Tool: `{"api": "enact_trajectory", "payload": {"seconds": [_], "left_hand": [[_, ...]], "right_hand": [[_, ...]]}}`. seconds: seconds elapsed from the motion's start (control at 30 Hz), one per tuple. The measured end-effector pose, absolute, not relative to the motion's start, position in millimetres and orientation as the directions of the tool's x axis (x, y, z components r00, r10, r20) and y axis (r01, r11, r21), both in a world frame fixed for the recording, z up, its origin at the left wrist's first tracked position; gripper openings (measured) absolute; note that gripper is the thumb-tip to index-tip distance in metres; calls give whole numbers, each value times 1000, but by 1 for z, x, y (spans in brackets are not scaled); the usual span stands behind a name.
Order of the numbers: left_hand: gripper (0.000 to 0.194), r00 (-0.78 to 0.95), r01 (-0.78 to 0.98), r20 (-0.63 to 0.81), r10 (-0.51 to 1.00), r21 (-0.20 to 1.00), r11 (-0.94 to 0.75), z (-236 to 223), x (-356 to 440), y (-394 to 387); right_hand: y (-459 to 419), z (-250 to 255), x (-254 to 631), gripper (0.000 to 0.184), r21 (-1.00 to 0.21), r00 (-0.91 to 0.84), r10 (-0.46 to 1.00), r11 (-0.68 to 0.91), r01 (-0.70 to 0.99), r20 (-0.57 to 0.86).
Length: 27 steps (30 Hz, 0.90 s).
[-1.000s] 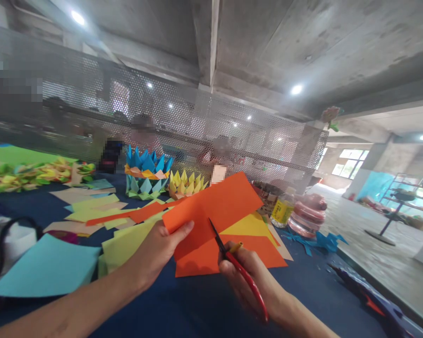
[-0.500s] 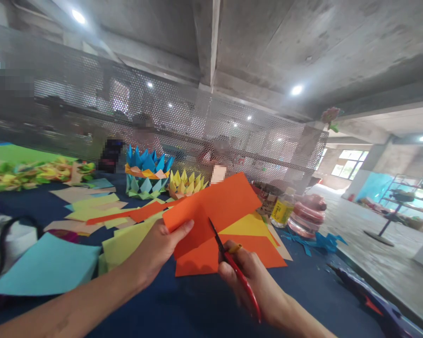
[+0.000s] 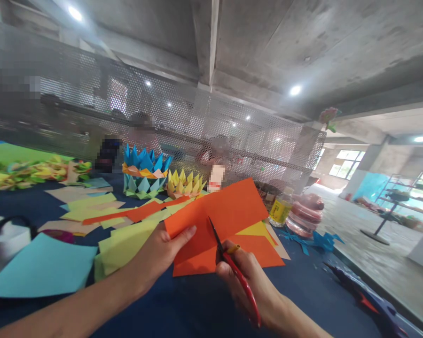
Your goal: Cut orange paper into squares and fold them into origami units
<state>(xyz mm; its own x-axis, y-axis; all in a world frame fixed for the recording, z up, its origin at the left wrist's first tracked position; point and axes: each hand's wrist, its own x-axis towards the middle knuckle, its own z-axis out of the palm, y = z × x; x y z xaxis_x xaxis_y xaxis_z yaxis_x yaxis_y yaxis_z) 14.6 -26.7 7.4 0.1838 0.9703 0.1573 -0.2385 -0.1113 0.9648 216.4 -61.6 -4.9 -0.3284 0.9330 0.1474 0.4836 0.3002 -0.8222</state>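
Observation:
My left hand (image 3: pixel 176 241) pinches the left edge of an orange sheet of paper (image 3: pixel 229 202), thumb on top, and holds it tilted above the table. Red-handled scissors (image 3: pixel 241 281) are gripped in my right hand (image 3: pixel 254 270). Their dark blades point up and left, lying at the lower edge of the held sheet; whether they are parted I cannot tell. Below it, another orange sheet (image 3: pixel 264 251) lies flat on the dark blue cloth, with yellow paper (image 3: pixel 255 229) partly hidden between. A yellow band shows on a finger of my right hand.
Pale green sheets (image 3: pixel 121 249) and a light blue sheet (image 3: pixel 45 265) lie left. Folded-paper pieces in blue (image 3: pixel 146 164) and yellow (image 3: pixel 186 183) stand behind. At right are a yellow-labelled bottle (image 3: pixel 280 210), a pink container (image 3: pixel 305 216), blue scraps (image 3: pixel 324 241) and a dark glue gun (image 3: pixel 366 298).
The held orange sheet has shifted slightly right, and its far right end has dipped. My hands and the scissors stay almost in place; the whole view has drifted a little.

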Motion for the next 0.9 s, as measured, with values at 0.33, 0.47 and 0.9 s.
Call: {"api": "enact_trajectory", "payload": {"seconds": [0.33,0.47,0.9], "left_hand": [[49,206,-269,114,972,962,-56,10,14,-30],[49,200,-254,109,974,966,-55,11,15,-30],[45,173,-238,121,977,968,-78,14,16,-30]], "right_hand": [[-59,-7,216,51,-797,-294,939,313,516,178],[-64,-2,215,53,-759,-307,932,338,557,191],[-70,9,211,64,-746,-326,929,340,573,173]]}}
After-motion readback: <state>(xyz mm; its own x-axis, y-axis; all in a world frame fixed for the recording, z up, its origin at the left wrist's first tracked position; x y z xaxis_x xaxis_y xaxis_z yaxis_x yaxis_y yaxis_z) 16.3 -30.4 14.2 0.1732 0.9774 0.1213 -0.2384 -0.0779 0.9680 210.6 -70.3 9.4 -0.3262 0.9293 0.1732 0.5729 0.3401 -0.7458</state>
